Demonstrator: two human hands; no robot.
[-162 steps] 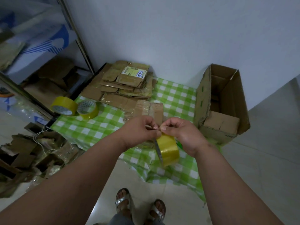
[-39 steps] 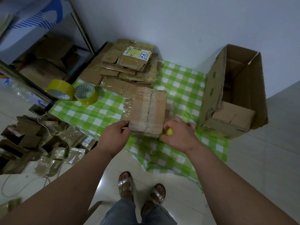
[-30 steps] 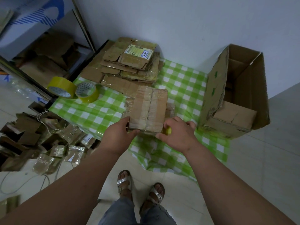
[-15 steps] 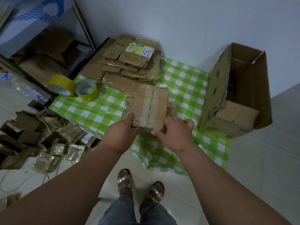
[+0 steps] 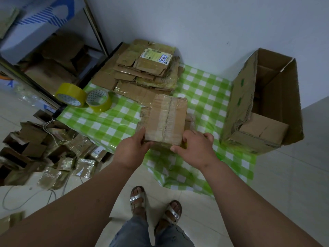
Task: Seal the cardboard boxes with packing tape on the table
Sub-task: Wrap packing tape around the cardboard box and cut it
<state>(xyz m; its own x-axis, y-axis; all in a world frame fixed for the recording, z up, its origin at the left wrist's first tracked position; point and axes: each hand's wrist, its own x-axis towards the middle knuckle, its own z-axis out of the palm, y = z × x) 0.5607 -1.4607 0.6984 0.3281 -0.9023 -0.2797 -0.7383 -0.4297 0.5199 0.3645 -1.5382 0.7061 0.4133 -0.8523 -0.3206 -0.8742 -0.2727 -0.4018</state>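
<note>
Head view, frame centre: small cardboard box [image 5: 166,120] on the green-checked table [image 5: 110,125], clear tape along its top seam. Left hand [image 5: 132,148] gripping its near left corner, fingers curled under — right hand [image 5: 194,148] curled round the near right corner, a sliver of yellow tape roll [image 5: 185,144] behind. Upper left: two yellow rolls [image 5: 83,97]. Lower left, "mood" on a floor packet [image 5: 51,177]; label on the flattened stack [image 5: 156,57] unreadable.
</note>
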